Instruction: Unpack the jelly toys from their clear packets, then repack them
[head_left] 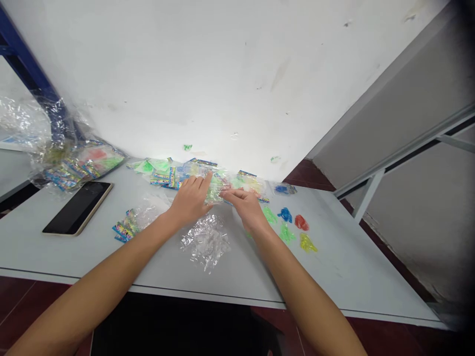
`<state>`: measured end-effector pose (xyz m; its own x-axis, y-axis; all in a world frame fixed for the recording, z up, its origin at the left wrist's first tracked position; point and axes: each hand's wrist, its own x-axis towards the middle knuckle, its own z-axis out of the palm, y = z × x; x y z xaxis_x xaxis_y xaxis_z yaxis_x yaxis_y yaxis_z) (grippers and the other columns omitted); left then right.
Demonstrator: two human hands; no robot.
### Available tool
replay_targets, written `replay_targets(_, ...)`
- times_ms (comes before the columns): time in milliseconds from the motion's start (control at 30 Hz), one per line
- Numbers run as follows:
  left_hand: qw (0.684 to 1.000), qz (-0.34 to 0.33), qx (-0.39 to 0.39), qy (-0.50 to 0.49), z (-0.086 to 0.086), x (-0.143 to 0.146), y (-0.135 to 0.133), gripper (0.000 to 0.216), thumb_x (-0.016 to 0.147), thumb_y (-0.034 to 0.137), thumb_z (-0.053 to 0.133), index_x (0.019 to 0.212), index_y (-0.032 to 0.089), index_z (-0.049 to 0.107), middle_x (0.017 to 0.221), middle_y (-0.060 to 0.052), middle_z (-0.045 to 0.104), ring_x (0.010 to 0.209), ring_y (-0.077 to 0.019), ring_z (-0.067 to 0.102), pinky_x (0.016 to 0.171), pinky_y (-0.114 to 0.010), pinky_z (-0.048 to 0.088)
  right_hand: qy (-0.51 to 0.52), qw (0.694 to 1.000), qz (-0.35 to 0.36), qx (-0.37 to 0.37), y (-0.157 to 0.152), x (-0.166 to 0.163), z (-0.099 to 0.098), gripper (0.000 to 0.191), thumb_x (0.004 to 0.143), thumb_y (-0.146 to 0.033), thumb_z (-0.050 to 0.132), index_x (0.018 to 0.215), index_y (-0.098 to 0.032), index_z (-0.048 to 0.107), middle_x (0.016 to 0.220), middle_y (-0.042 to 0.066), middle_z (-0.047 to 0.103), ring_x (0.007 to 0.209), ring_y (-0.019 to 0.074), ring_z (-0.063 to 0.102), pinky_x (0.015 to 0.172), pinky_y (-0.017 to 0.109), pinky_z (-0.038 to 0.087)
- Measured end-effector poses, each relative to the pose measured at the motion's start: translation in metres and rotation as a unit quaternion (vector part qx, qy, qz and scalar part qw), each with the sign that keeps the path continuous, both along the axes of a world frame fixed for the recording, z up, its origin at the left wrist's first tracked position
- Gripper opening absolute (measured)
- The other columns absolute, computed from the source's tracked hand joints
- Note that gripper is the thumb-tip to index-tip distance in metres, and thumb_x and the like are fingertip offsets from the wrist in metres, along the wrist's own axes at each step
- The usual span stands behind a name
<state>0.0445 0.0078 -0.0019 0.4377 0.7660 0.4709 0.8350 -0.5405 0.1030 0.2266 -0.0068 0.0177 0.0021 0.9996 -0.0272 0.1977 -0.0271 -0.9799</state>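
White wall (208,74) backs one grey table (356,257) with one phone (79,208). Clear packets (256,185) lie along the wall; the left hand (191,198) spreads loosely over them. The right hand (245,206) draws its fingertips together there, its hold unclear. Nearby: one blue piece (285,214), one red piece (302,222), one yellow piece (307,242), at least two green pieces (286,233).

A rectangular smartphone with a black screen and gold-coloured edge (77,208) lies face up on the pale grey tabletop (352,267). Behind stands a scuffed white wall (222,74). A blue metal frame (29,64) rises at far left; a grey metal frame (368,196) stands right, near dark red floor tiles (309,177).
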Motion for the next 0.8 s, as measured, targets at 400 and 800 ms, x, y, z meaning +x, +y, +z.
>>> replay_targets(400,1.0,-0.017,-0.011,0.002,0.0,0.009,-0.005,0.077,0.082,0.029,0.056,0.149,0.007,0.026,0.111,-0.016,0.06,0.104,-0.032,0.05,0.09,-0.043,0.039,-0.026,0.998,0.056,0.021,-0.002,-0.009,-0.006,0.026,0.076,-0.048,0.067,0.079,-0.024,0.078,0.089,0.001,0.073,0.099,0.0255,0.061,0.092,0.041,0.043)
replay_targets(800,0.988,-0.025,-0.101,-0.111,0.013,0.006,-0.007,0.081,0.084,0.044,0.057,0.151,0.013,0.025,0.109,-0.013,0.061,0.108,-0.0308,0.051,0.094,-0.044,0.038,0.045,0.997,0.028,0.057,-0.003,-0.007,0.002,0.031,0.078,-0.049,0.067,0.083,-0.02,0.076,0.09,0.004,0.071,0.09,0.0198,0.063,0.086,0.035,0.051)
